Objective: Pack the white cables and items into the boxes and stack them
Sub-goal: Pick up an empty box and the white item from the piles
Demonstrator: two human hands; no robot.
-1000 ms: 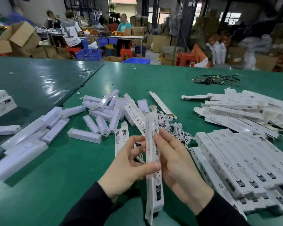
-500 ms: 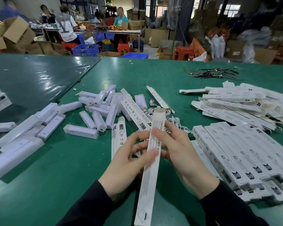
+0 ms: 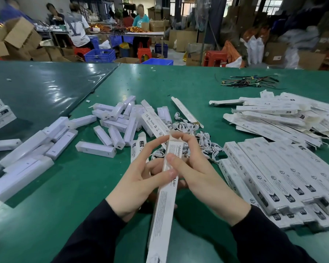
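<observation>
Long white box [image 3: 164, 202]: held up between your hands, near centre, far end raised, so the end flap sits at your fingertips for closing. Left hand [image 3: 139, 184]: fingers curled round the box, thumb across its face. Right hand [image 3: 199, 176]: gripping the far end, forefinger on the flap. White cables [image 3: 190, 141]: heaped just beyond. Packed boxes [image 3: 285, 179]: rowed right, within reach for stacking.

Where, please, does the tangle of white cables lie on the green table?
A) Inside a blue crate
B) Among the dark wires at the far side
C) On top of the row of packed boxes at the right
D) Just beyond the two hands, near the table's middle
D: the white cables lie heaped on the green table just past the left hand and right hand, which hold a long box.
</observation>
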